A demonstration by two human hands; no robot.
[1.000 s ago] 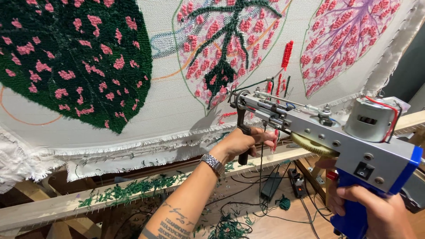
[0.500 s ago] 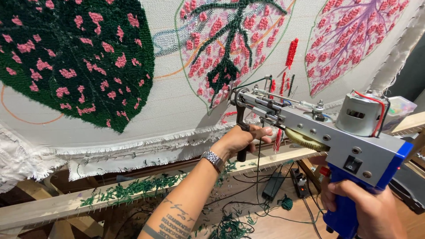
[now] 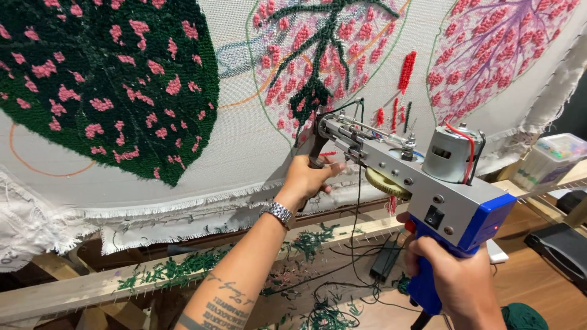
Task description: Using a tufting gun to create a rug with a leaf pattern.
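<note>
The right hand [image 3: 455, 284] is closed around the blue grip of a tufting gun [image 3: 422, 177], low at the right of the view. The left hand [image 3: 309, 177] is closed on the black front handle of the same gun, and it wears a metal watch [image 3: 278, 212] on the wrist. So the gun lies between the two hands, tilted, with its needle end touching the white cloth [image 3: 238, 140] just under a pink leaf with dark green veins [image 3: 318, 61].

On the gun there is a grey round motor [image 3: 449, 153] with a red wire and a yellow gear [image 3: 384, 183]. A big dark green leaf with pink spots [image 3: 104, 73] fills the left of the cloth, and a purple and pink leaf [image 3: 495, 49] is at the upper right. The cloth hangs over a wooden frame bar [image 3: 73, 296], where green yarn scraps [image 3: 177, 269] lie. At the right edge stands a clear plastic box [image 3: 550, 159] with a coloured label; its shape is a long rectangle. Black cables [image 3: 342, 275] hang under the gun.
</note>
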